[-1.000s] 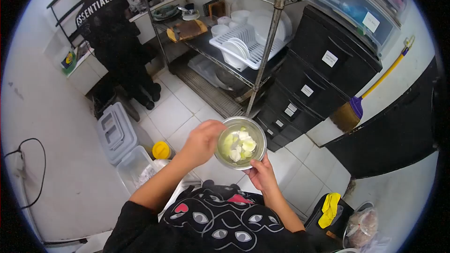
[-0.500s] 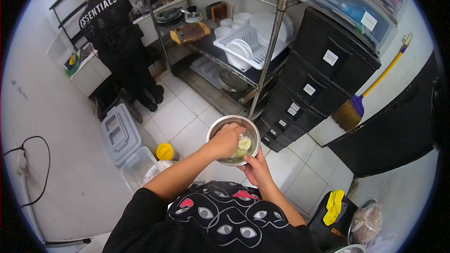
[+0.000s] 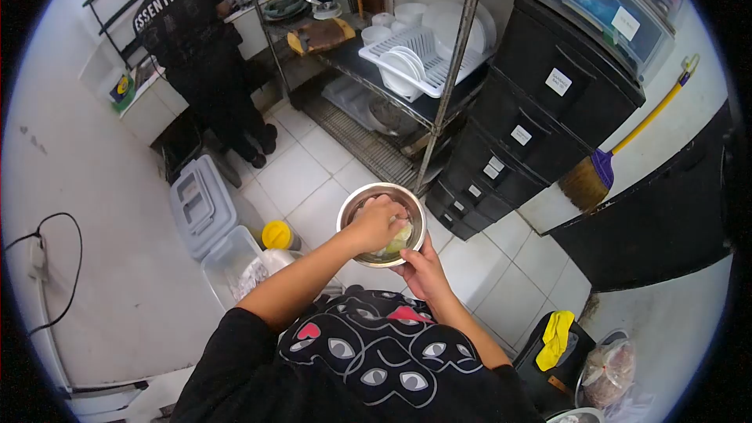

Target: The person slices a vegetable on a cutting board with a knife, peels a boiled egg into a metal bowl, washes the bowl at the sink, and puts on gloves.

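A round stainless steel bowl (image 3: 345, 219) is held over the tiled floor, in front of my body. My right hand (image 3: 423, 268) grips its near right side, thumb over the rim and fingers beneath. Inside the bowl lies soft-looking, pale yellow-green food (image 3: 399, 241), whose kind I cannot make out. My left hand (image 3: 378, 223) reaches into the bowl from the left, fingers curled down against the food. Its fingertips are partly hidden, so what they pinch does not show.
Ahead stands a wire shelf rack (image 3: 439, 133) with a white dish drainer (image 3: 439, 59). Black drawers (image 3: 540, 94) rise at the right. A lidded grey bin (image 3: 205, 204) and a yellow-lidded container (image 3: 277, 235) are at left. Another person (image 3: 192, 39) stands facing the far counter.
The bowl and both hands have shifted slightly left and up in view. My left hand still works inside the bowl, now covering more of the food. The camera has tilted a little.
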Tool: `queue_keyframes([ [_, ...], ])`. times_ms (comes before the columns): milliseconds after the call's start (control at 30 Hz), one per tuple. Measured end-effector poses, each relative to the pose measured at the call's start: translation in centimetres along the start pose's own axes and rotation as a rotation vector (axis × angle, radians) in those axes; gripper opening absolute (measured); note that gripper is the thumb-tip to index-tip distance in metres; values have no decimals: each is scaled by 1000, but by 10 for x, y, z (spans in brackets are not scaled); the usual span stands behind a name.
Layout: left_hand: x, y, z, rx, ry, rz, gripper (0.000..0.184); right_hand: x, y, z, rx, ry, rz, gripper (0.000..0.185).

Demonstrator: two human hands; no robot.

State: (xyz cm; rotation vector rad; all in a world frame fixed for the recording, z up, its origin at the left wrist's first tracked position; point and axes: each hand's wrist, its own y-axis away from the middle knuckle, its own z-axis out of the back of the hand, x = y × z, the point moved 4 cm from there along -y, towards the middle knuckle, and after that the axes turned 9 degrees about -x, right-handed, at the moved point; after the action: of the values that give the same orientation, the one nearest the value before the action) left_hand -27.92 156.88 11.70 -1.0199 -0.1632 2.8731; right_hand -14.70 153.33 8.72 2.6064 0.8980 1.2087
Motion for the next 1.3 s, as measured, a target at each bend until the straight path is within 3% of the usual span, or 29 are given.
queue_keyframes([
  [333,-25,16,-4,138,-267,17,24,-4,5,3,3,-35,-35,62],
  [633,-27,21,1,272,-277,56,24,-5,7,5,-38,16,8,59],
  [1300,-6,28,15,150,-71,-58,22,-8,-4,-11,-19,50,19,62],
])
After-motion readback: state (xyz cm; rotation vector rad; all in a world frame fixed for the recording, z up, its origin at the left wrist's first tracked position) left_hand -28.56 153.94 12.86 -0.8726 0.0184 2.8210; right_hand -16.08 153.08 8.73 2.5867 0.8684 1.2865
